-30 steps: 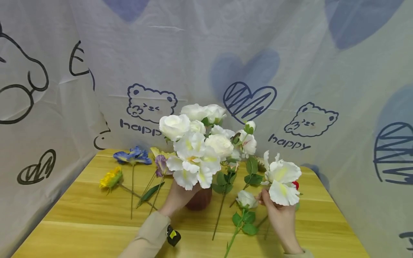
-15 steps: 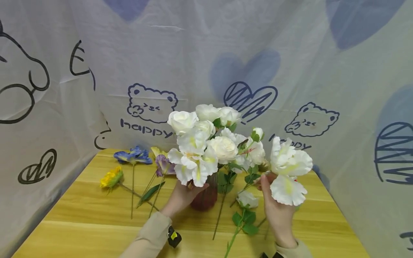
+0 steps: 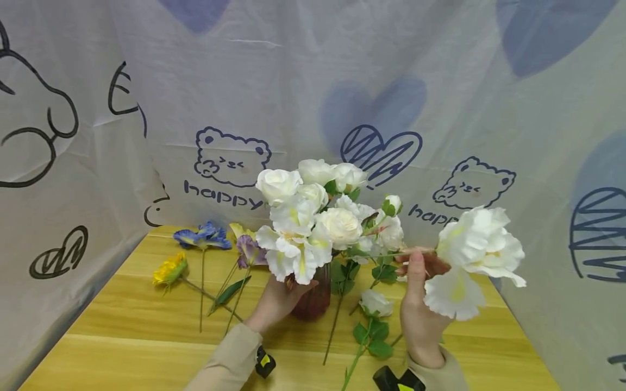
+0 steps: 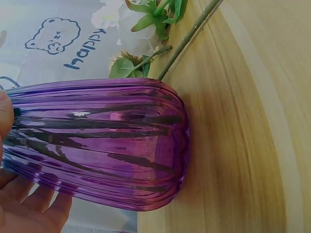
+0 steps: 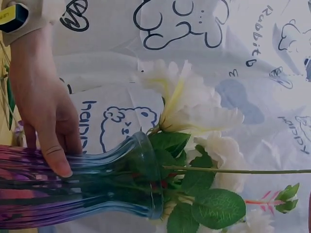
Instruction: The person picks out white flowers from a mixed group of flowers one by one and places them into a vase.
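Note:
In the head view my left hand [image 3: 276, 301] grips a ribbed glass vase [image 3: 313, 303]. The left wrist view shows its purple lower body [image 4: 107, 141] standing on the table, with several dark stems inside. White roses [image 3: 279, 185] and a white iris [image 3: 295, 247] fill its mouth. To the right, my right hand [image 3: 423, 309] pinches the stem of another white iris [image 3: 481, 244], its bloom tipped to the right. In the right wrist view that thin stem [image 5: 243, 171] runs across to the vase's blue-tinted rim [image 5: 154, 194], its tip overlapping the leaves there.
On the wooden table [image 3: 122, 358] lie a blue flower [image 3: 202, 237], a yellow flower [image 3: 169, 269] and a purple one [image 3: 251, 251] at the left. A white rose [image 3: 375, 302] with green leaves lies between the vase and my right hand. Behind hangs a printed cloth [image 3: 293, 98].
My right hand has risen and turned, swinging the white iris up and right so its stem points left to the vase. The vase with its bouquet shifted slightly right in my left hand.

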Demonstrator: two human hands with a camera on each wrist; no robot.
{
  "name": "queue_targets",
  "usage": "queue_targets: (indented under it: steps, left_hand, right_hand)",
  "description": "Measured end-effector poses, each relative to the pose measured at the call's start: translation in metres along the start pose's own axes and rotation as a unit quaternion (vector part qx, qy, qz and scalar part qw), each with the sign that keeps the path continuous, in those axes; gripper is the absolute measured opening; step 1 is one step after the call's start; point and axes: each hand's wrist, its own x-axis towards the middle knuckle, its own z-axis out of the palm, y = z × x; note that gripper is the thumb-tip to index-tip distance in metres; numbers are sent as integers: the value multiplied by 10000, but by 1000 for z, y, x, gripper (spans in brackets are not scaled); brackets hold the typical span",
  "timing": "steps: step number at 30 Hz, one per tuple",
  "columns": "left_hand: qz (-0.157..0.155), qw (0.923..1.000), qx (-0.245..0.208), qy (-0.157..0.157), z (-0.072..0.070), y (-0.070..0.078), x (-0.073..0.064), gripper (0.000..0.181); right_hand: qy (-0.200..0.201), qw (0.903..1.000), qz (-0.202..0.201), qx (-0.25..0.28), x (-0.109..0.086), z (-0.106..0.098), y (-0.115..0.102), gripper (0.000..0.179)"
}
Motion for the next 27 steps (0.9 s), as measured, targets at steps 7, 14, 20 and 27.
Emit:
queue_targets:
  steps: [7,14,20,27]
  left_hand:
    - [-105,9999,114,-41,0,2,-2,63]
    - [-21,9965,812,196,-2,2,-13,53]
    - [102,9859,1615,433,-11,16,-24,60]
    - [2117,9602,1782,390,-17,45,-28,31]
  right_hand:
    - [322,9994,-13,-139,-1,6,-3,15]
    - [457,9988,-151,96,-4,9,-1,19]
    - [-128,9959,158,-879,-9,9,-4,22]
    - [-531,9926,148,-1085,-9,12,-1,37]
